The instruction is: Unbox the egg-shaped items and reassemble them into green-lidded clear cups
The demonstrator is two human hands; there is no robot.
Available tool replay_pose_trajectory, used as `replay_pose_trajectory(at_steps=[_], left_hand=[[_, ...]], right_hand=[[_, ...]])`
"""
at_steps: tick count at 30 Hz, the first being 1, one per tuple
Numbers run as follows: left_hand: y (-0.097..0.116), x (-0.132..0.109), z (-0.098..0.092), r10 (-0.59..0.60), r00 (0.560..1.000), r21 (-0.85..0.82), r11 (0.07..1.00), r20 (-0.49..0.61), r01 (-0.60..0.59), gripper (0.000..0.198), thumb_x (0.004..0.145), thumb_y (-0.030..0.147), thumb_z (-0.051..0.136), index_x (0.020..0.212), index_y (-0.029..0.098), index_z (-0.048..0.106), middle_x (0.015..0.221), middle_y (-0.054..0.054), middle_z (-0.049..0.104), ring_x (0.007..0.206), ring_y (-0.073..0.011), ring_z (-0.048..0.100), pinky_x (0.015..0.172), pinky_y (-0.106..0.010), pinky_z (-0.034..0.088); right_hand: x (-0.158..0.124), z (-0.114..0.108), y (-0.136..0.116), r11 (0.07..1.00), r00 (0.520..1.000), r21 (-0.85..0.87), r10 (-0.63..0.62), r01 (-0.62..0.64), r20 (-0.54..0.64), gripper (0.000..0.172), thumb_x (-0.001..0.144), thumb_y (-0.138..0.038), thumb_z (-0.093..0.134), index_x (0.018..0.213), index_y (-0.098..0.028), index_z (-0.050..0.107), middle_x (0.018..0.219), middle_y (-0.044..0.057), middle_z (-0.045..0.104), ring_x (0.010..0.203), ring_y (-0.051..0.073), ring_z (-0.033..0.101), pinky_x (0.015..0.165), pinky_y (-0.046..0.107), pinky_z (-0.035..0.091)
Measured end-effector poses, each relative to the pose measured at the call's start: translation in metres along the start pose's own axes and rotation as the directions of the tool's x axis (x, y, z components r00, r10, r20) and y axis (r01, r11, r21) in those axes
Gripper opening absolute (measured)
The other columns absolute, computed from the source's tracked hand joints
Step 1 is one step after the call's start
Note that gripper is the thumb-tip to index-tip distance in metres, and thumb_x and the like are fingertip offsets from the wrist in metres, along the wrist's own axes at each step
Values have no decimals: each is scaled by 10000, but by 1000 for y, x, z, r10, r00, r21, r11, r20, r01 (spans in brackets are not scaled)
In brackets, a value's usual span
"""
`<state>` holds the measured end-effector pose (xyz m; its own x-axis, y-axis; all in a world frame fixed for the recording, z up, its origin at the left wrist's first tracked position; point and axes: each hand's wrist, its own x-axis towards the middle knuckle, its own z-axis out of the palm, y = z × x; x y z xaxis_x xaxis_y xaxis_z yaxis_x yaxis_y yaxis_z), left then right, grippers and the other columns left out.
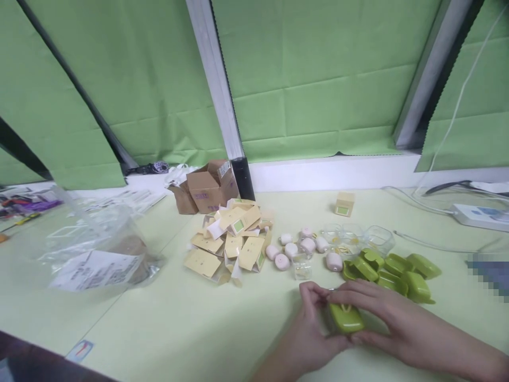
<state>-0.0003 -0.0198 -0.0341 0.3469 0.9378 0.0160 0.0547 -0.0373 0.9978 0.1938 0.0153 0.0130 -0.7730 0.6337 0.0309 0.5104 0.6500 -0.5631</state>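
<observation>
Between my two hands, just above the table near its front right, is a small green plastic case [348, 319]. My left hand [312, 329] grips its left side, with the thumb and fingers curled round it. My right hand [379, 313] closes on its top and right side. Behind my right hand lies a heap of green plastic case parts [417, 286]. Several pale pink round-cornered pieces [282, 261] lie beyond my left hand, beside clear plastic cases [377, 240].
A pile of folded yellow cartons [250, 252] lies at mid-table, with a brown cardboard box [212, 187] behind. One small yellow box [344, 204] stands farther back. A clear plastic bag [99, 260] lies left. A white power strip [483, 216] and cables are at right.
</observation>
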Motion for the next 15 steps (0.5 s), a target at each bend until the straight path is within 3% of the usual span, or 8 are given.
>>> replay_pose_trajectory(at_steps=[7,9,11,13,14,15], left_hand=[[1,-11,2,37,999,49,998,-38,-35,565,652,159,678,1111,212,354,1167,-113,500,1132,-270,494,940,-389,368],[9,-13,-5,68,994,127,990,-88,-56,617,615,115,663,1147,215,367,1216,-120,468,1182,-287,448,976,-391,335],[23,-6,-21,97,984,241,969,-153,-58,571,664,145,624,1168,212,365,1229,-126,465,1199,-276,428,997,-389,317],[41,12,-47,116,966,462,887,-232,5,426,781,219,522,1182,205,378,1210,-127,491,1185,-251,438,999,-388,320],[51,24,-62,145,949,618,783,-281,63,380,816,249,482,1184,198,398,1213,-128,496,1177,-246,439,989,-382,330],[61,39,-79,176,934,782,607,-311,146,337,825,266,465,1155,205,444,1215,-112,505,1194,-251,417,1004,-387,314]], right_hand=[[4,8,-4,991,996,-128,-47,38,-74,417,791,-257,644,1197,-324,579,1121,65,659,997,263,641,793,365,563],[3,19,6,974,988,-214,-106,80,-110,388,775,-275,657,1158,-307,608,1082,72,686,965,278,661,764,366,574],[3,35,22,936,964,-324,-200,135,-175,431,749,-279,678,1173,-300,599,1040,69,712,942,310,673,743,395,578],[5,54,38,897,916,-412,-292,163,-274,504,738,-296,686,1225,-293,558,1032,66,721,929,333,678,731,416,574],[7,62,45,885,899,-430,-322,176,-296,509,749,-342,674,1238,-289,546,1037,65,720,920,330,681,737,415,569],[9,69,51,876,880,-451,-344,174,-329,496,763,-377,655,1238,-282,544,1028,64,722,910,325,684,738,408,566]])
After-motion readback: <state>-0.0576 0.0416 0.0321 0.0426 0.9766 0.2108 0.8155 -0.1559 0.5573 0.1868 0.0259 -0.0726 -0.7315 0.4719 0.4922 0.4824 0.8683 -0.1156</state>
